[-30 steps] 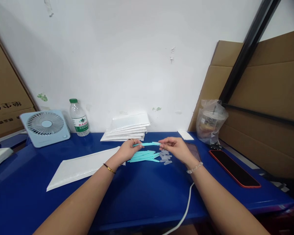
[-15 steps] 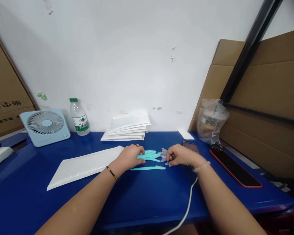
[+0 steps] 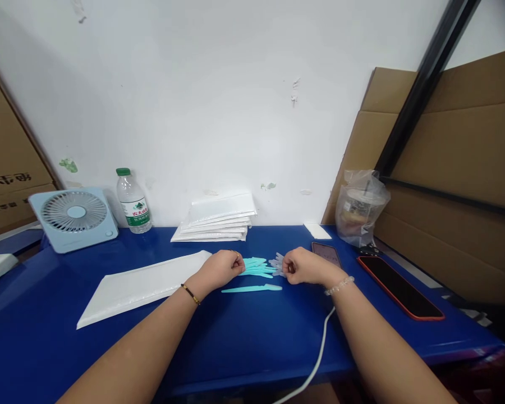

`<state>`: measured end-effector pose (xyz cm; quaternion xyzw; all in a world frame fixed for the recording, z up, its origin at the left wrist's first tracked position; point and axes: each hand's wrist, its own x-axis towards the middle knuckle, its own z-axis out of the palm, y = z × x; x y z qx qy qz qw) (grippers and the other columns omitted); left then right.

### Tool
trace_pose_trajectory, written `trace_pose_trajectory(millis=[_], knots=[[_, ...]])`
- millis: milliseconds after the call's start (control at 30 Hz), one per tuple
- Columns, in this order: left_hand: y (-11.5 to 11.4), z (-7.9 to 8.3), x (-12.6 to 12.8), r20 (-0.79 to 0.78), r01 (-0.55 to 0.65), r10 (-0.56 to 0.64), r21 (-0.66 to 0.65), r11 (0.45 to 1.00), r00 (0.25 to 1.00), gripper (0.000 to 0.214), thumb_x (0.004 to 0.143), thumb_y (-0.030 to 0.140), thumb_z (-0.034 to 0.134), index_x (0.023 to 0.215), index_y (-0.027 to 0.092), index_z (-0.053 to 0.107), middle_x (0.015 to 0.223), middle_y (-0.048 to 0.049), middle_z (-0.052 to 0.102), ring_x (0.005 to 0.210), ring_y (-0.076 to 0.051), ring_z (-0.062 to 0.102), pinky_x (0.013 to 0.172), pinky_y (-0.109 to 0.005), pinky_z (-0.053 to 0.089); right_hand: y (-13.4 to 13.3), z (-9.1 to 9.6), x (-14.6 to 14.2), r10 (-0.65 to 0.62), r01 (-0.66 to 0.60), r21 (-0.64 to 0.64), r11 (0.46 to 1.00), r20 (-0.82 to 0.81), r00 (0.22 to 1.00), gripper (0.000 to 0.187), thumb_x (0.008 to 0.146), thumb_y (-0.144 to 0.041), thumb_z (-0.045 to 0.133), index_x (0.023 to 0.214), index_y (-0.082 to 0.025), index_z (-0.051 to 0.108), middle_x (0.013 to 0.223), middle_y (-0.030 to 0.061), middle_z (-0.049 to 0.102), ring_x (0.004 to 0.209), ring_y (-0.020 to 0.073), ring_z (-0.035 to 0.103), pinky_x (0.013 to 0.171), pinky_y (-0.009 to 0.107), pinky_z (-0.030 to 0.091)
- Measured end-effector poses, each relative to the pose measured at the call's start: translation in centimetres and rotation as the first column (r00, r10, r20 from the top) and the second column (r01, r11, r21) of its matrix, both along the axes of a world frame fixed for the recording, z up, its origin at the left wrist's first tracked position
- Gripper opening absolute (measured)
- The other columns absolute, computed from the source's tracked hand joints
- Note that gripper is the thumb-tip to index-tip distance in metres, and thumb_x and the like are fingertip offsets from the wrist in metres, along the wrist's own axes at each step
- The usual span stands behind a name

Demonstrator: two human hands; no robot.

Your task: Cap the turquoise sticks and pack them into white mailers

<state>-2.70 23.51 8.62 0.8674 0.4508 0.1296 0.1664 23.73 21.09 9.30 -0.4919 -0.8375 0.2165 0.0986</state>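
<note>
One teal stick point(image 3: 252, 289) lies alone on the blue table point(image 3: 235, 342), on the near side of both hands and touching neither. Just beyond it, a small pile of teal sticks point(image 3: 258, 266) fans out between the hands; they overlap too much to count exactly, but there are several. The left hand point(image 3: 219, 270) rests knuckles-up with its fingers curled over the left end of that pile. Whether it pinches a stick or only rests there cannot be told. At the pile's right end sits a cluster of clear caps point(image 3: 275, 262), also several. The right hand point(image 3: 306, 267) is curled against them, its fingertips hidden, so its hold cannot be made out either.

Each wrist wears one bracelet, a thin gold one on the left and a beaded one on the right. One white cable point(image 3: 315, 362) runs from under the right wrist to the near table edge.

To the left, one white padded envelope point(image 3: 138, 289) lies flat. Farther back, against the wall, is a stack of envelopes point(image 3: 214, 221), perhaps five or six. At far left stand one pale blue fan point(image 3: 72, 217) and one water bottle point(image 3: 132, 202). To the right are two phones: one dark phone point(image 3: 326, 251) just beyond the right hand, and one red-cased phone point(image 3: 398, 286) farther right. One bagged cup point(image 3: 362, 210) stands far right beside cardboard sheets point(image 3: 458, 168).
</note>
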Motion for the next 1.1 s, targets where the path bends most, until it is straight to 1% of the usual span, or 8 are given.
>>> trace_pose_trajectory(millis=[133,267,567,700,833,900,1033,1100], knots=[[0.3,0.1,-0.3,0.053,-0.024,0.025,-0.021,0.999,0.998,0.019,0.077,0.032,0.048,0.075,0.02,0.063,0.071,-0.0001,0.063,0.062,-0.013,0.052,0.051,-0.022,0.031,0.0,0.3,0.3,-0.016,0.022,0.065,0.998,-0.09,0.996,0.012,0.068,-0.016,0.052,0.075,-0.016,0.062,0.069,0.0012,0.062,0.059,0.0119,0.053,0.053,0.02,0.038],[0.8,0.2,-0.7,0.124,-0.054,0.06,-0.048,0.997,0.99,0.022,0.078,0.035,0.046,0.08,0.02,0.063,0.072,0.0002,0.062,0.062,-0.013,0.052,0.052,-0.021,0.033,-0.1,0.6,0.6,-0.012,0.019,0.036,0.999,-0.188,0.982,0.017,0.079,-0.025,0.048,0.083,-0.016,0.062,0.069,0.0013,0.06,0.06,0.012,0.052,0.054,0.021,0.039],[0.4,0.4,-0.3,0.188,-0.031,0.052,-0.11,0.993,0.981,0.029,0.078,0.043,0.047,0.083,0.019,0.063,0.071,-0.0002,0.062,0.062,-0.013,0.051,0.052,-0.022,0.034,-0.2,0.6,-0.3,-0.02,0.021,0.002,1.0,-0.256,0.967,0.02,0.082,-0.032,0.05,0.085,-0.016,0.062,0.066,0.0011,0.059,0.059,0.0122,0.052,0.052,0.021,0.039],[-0.7,1.3,0.2,0.161,0.044,-0.023,-0.13,0.991,0.987,0.026,0.077,0.039,0.049,0.078,0.018,0.064,0.071,-0.0003,0.063,0.062,-0.013,0.052,0.053,-0.021,0.035,-0.7,0.9,-0.9,0.05,-0.074,-0.073,0.995,-0.281,0.959,0.021,0.083,-0.032,0.05,0.086,-0.015,0.062,0.07,0.0022,0.062,0.059,0.0121,0.056,0.054,0.021,0.042],[-1.5,1.9,0.3,0.04,0.15,-0.144,-0.234,0.961,0.989,0.02,0.074,0.035,0.054,0.075,0.019,0.067,0.07,0.0007,0.064,0.06,-0.012,0.053,0.051,-0.021,0.034,-0.9,1.1,-0.9,0.149,-0.184,-0.162,0.97,-0.205,0.967,0.021,0.081,-0.033,0.054,0.084,-0.015,0.065,0.068,0.0016,0.062,0.056,0.0117,0.056,0.054,0.021,0.043],[-1.5,1.7,0.4,0.0,0.126,-0.129,-0.2,0.972,0.992,0.02,0.073,0.036,0.055,0.077,0.021,0.067,0.073,0.0006,0.064,0.063,-0.013,0.054,0.052,-0.021,0.035,-0.8,0.9,-0.7,0.143,-0.165,-0.124,0.978,-0.172,0.975,0.02,0.079,-0.033,0.056,0.083,-0.016,0.066,0.067,0.0014,0.061,0.058,0.0119,0.055,0.053,0.021,0.042],[-1.0,0.8,0.5,-0.06,0.031,-0.029,0.033,0.999,0.998,0.018,0.072,0.034,0.059,0.084,0.023,0.066,0.088,-0.0012,0.064,0.076,-0.015,0.057,0.06,-0.023,0.037,-0.1,0.2,-0.1,0.062,-0.057,0.064,0.996,-0.089,0.994,0.017,0.07,-0.022,0.064,0.087,-0.017,0.067,0.08,0.0027,0.06,0.064,0.0118,0.053,0.056,0.021,0.041],[-0.9,0.5,0.6,-0.092,0.025,-0.019,0.065,0.998,0.996,0.014,0.072,0.031,0.059,0.081,0.022,0.065,0.088,-0.0015,0.064,0.076,-0.016,0.057,0.062,-0.023,0.037,0.2,0.0,0.0,0.055,-0.052,0.086,0.995,-0.033,0.998,0.014,0.068,-0.019,0.064,0.082,-0.017,0.067,0.083,0.0033,0.059,0.064,0.0115,0.053,0.057,0.021,0.041]])
